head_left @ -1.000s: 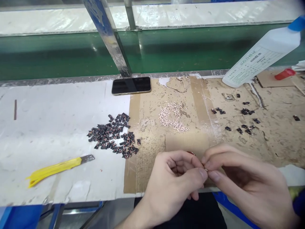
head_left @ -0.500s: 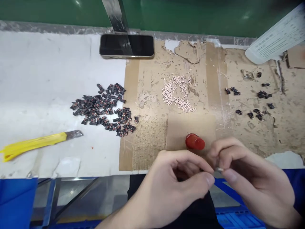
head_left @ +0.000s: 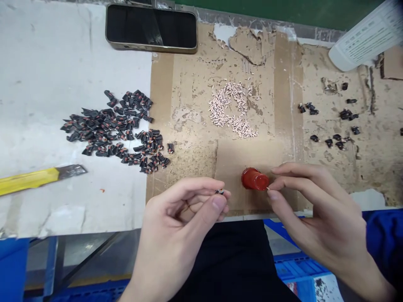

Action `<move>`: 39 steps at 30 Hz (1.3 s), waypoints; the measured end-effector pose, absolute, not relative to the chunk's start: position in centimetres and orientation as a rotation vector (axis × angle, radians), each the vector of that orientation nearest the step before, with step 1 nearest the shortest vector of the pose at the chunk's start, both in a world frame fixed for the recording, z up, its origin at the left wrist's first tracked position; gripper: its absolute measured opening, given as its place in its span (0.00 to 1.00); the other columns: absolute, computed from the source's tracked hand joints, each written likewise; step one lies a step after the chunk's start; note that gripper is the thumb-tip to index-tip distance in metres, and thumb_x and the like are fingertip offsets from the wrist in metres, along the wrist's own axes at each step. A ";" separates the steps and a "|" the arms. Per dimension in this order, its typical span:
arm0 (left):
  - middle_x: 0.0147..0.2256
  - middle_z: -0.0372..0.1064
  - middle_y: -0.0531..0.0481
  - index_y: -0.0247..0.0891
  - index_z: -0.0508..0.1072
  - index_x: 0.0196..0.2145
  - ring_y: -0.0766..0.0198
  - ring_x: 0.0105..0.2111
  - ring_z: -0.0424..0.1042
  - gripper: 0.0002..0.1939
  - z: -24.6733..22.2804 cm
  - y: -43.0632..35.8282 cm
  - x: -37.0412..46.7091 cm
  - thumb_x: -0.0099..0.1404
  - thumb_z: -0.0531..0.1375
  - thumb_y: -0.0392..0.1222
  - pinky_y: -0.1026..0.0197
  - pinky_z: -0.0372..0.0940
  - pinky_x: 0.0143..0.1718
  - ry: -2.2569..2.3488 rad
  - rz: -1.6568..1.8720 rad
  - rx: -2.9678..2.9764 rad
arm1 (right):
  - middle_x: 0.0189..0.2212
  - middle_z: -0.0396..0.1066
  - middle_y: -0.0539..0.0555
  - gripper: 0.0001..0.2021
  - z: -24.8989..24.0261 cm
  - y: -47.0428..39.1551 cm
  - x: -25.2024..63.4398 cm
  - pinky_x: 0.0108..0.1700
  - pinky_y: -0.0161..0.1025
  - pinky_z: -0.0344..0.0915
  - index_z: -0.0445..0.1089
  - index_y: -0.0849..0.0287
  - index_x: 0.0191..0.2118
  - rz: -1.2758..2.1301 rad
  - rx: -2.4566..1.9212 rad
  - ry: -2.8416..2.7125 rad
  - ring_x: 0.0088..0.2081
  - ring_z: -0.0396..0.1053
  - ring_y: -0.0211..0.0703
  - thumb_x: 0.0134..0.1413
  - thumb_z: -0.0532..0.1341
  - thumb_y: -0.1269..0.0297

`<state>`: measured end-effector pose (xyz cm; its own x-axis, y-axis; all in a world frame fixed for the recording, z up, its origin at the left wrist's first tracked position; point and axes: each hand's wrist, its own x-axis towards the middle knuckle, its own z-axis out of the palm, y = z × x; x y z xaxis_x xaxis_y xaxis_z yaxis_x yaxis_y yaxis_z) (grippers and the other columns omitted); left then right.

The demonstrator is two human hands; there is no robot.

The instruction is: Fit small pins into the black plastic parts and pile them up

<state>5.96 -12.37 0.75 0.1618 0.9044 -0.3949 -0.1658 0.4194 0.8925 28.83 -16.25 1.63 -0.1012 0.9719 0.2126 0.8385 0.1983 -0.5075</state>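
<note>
My left hand (head_left: 185,214) pinches a small black part (head_left: 219,191) between thumb and forefinger, over the table's front edge. Right of it, my right hand (head_left: 310,205) holds a tiny pale piece (head_left: 268,188) at its thumb and fingertip, close against a small red cup (head_left: 253,179). The cup is tilted or upside down; which, I cannot tell. Behind it a ring of tiny pinkish pieces (head_left: 244,128) is spread on the cardboard (head_left: 189,167). A heap of black parts with copper-coloured bits (head_left: 103,121) lies to the left.
A yellow utility knife (head_left: 34,179) with its blade out lies at the left. At the back stand a phone-like black device (head_left: 151,27) and, right, a white printed container (head_left: 365,37). Several loose black parts (head_left: 346,114) are scattered at the right. Blue crates (head_left: 292,268) show below.
My hands have drawn apart: the left moved left with the small black part, the right moved to the red cup's side. The camera view has shifted closer to the table.
</note>
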 end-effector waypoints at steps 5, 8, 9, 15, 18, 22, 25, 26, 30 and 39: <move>0.33 0.86 0.56 0.47 0.87 0.39 0.66 0.30 0.86 0.15 1.2 -12.1 5.7 0.64 0.68 0.26 0.76 0.78 0.33 1.187 0.931 0.860 | 0.47 0.75 0.56 0.11 1.5 -16.2 28.6 0.50 0.42 0.74 0.72 0.55 0.45 0.353 -1.672 -2.012 0.48 0.76 0.46 0.61 0.66 0.76; 0.30 0.84 0.59 0.48 0.87 0.38 0.70 0.27 0.84 0.16 1.6 -11.9 5.7 0.63 0.67 0.25 0.78 0.76 0.32 1.206 0.955 0.932 | 0.48 0.75 0.55 0.10 1.6 -16.4 28.7 0.52 0.41 0.72 0.72 0.55 0.44 0.401 -1.672 -1.978 0.47 0.75 0.45 0.61 0.67 0.76; 0.30 0.83 0.59 0.47 0.87 0.37 0.71 0.26 0.83 0.16 1.7 -11.8 5.9 0.63 0.66 0.25 0.79 0.76 0.31 1.205 0.966 0.960 | 0.48 0.75 0.55 0.10 1.7 -16.5 28.7 0.53 0.41 0.71 0.73 0.54 0.44 0.428 -1.683 -1.935 0.48 0.75 0.44 0.61 0.67 0.76; 0.29 0.82 0.55 0.42 0.85 0.34 0.69 0.26 0.83 0.12 2.2 -11.7 9.1 0.63 0.66 0.25 0.78 0.76 0.30 1.074 0.863 0.975 | 0.44 0.76 0.52 0.06 3.3 -17.1 28.9 0.47 0.35 0.77 0.76 0.51 0.38 0.863 -1.669 -1.371 0.44 0.78 0.42 0.66 0.66 0.70; 0.30 0.84 0.55 0.42 0.85 0.36 0.67 0.30 0.85 0.13 2.3 -11.9 10.9 0.63 0.67 0.25 0.77 0.78 0.33 0.985 0.845 0.893 | 0.45 0.79 0.52 0.05 3.7 -17.3 28.9 0.43 0.33 0.80 0.78 0.50 0.37 1.149 -1.566 -1.072 0.41 0.81 0.41 0.67 0.67 0.63; 0.33 0.86 0.54 0.42 0.85 0.36 0.63 0.32 0.86 0.13 2.3 -12.4 12.0 0.64 0.67 0.25 0.70 0.81 0.36 0.955 0.819 0.843 | 0.44 0.81 0.51 0.05 3.6 -17.6 29.1 0.44 0.29 0.80 0.79 0.50 0.36 1.193 -1.514 -0.960 0.44 0.81 0.40 0.67 0.68 0.64; 0.33 0.86 0.55 0.43 0.85 0.36 0.64 0.32 0.86 0.12 2.4 -12.6 12.3 0.64 0.68 0.26 0.70 0.82 0.36 0.987 0.807 0.848 | 0.43 0.80 0.51 0.06 3.3 -17.7 29.1 0.44 0.27 0.80 0.79 0.50 0.36 1.189 -1.483 -0.948 0.43 0.82 0.38 0.66 0.67 0.67; 0.33 0.86 0.55 0.43 0.85 0.36 0.65 0.31 0.86 0.13 2.4 -12.6 12.4 0.63 0.68 0.25 0.70 0.81 0.36 0.993 0.807 0.854 | 0.43 0.80 0.51 0.06 3.2 -17.7 29.2 0.44 0.27 0.80 0.79 0.50 0.36 1.193 -1.476 -0.945 0.42 0.82 0.37 0.66 0.68 0.68; 0.33 0.86 0.57 0.45 0.85 0.37 0.66 0.32 0.86 0.14 2.8 -12.8 12.8 0.64 0.68 0.25 0.71 0.81 0.36 1.004 0.790 0.858 | 0.43 0.80 0.50 0.06 2.9 -17.5 29.3 0.44 0.26 0.79 0.80 0.49 0.36 1.215 -1.439 -0.940 0.40 0.82 0.36 0.66 0.68 0.68; 0.32 0.85 0.57 0.44 0.85 0.37 0.68 0.31 0.85 0.12 3.2 -12.6 12.8 0.63 0.69 0.26 0.75 0.78 0.35 1.060 0.781 0.900 | 0.44 0.79 0.48 0.07 2.5 -17.7 29.5 0.46 0.23 0.77 0.78 0.50 0.38 1.240 -1.416 -1.004 0.42 0.81 0.33 0.67 0.66 0.71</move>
